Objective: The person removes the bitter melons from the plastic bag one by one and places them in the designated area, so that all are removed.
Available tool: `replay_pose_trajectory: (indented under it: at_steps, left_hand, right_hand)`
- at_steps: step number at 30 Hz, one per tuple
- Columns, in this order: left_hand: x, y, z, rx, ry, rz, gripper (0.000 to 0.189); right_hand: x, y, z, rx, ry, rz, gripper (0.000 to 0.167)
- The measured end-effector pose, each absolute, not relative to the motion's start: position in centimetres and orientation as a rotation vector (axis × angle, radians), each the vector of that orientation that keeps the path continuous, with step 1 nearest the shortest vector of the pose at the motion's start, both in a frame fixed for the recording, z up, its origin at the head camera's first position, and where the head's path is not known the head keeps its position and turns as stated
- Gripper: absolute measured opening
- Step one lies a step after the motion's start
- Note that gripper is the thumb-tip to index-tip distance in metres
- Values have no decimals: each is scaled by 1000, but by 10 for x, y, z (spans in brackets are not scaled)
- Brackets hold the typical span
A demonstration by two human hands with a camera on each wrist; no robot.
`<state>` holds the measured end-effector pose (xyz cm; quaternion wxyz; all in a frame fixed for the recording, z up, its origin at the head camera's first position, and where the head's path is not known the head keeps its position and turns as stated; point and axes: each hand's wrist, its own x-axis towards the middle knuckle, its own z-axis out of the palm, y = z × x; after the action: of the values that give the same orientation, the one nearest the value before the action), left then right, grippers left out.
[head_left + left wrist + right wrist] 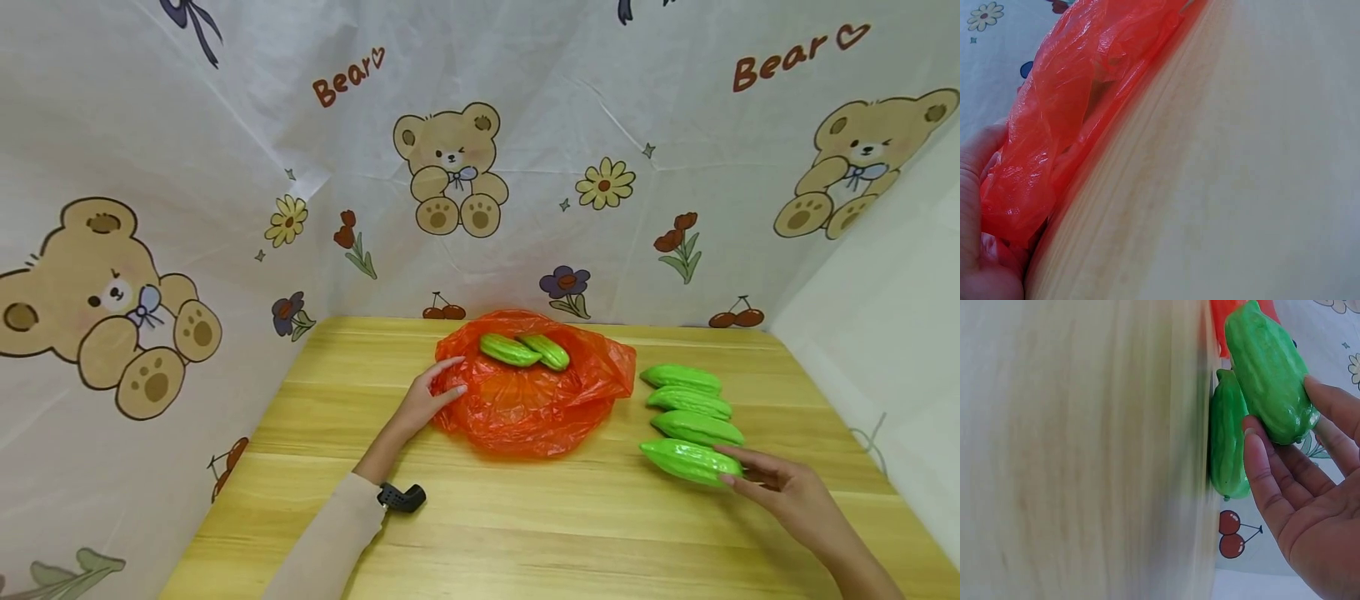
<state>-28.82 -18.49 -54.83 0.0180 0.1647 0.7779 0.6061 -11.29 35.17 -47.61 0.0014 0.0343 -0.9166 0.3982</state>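
Note:
A red plastic bag (525,429) lies spread on the table with its mouth open, two green bitter melons (510,350) resting in its back part. At its left rim my left hand (420,404) holds the bag's edge between thumb and fingers; crumpled film (1047,119) fills that grasp in the left wrist view. My right hand (791,496) grips the right end of a glossy green bitter melon (686,461) between thumb and fingers, its pointed tip facing left. In the right wrist view this held melon (1269,378) overlaps another melon (1229,444) behind it.
Three more bitter melons (690,402) lie in a row right of the bag, just behind the held one. Bear-printed cloth (525,250) walls the wooden table (487,533) at the back and left. A white panel borders the right side.

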Motion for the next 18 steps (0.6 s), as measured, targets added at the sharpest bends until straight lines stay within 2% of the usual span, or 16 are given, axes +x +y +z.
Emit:
replay_pose_trajectory:
  at_steps: [18]
  left_hand:
    - [-288, -184, -549, 511, 2420, 1884, 54]
  right_hand:
    - [-110, 363, -488, 110, -2870, 1273, 43]
